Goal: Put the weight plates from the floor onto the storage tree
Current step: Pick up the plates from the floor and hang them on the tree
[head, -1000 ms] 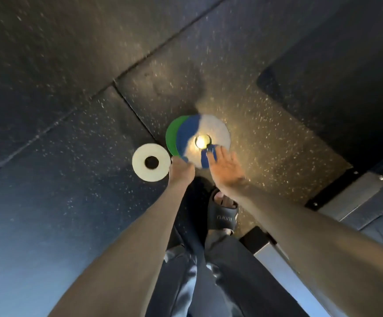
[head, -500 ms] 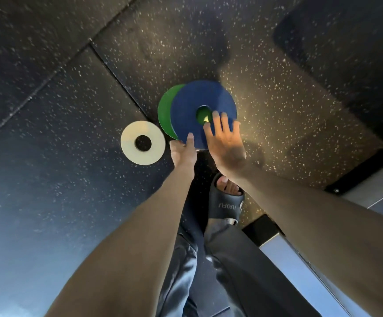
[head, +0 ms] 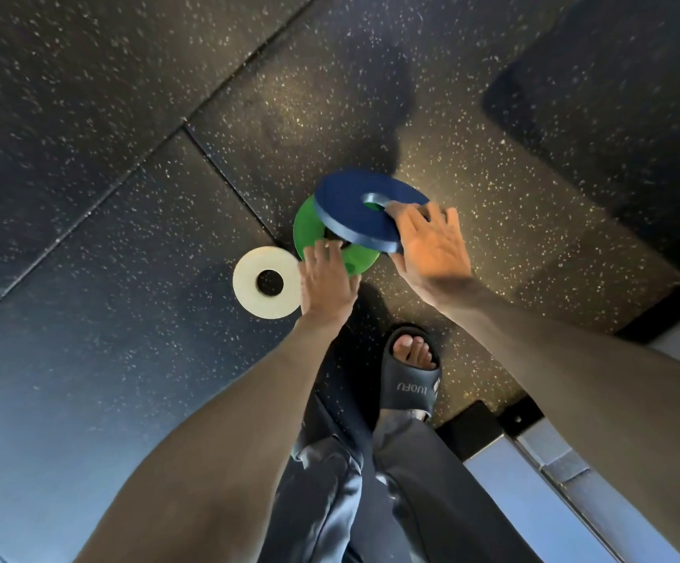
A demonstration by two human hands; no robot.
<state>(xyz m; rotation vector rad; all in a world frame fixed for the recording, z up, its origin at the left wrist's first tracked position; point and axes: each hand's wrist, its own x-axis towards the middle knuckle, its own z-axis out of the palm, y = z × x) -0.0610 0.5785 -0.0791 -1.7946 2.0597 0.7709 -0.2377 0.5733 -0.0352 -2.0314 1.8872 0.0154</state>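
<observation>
While the right grip is clasping the thick blue plate by its centre hole, tilted above the floor, the left grip is resting flat-fingered on the green plate beneath.

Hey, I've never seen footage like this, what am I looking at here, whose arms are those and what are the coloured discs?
No machine here: a person wears a camera on the head, looking down at their own bare arms. The discs are weight plates on a speckled floor. The right hand grips the blue plate, fingers at its hole, holding it tilted off the green plate beneath. The left hand rests on the green plate; whether it grips is unclear. The white plate lies flat beside them.
</observation>
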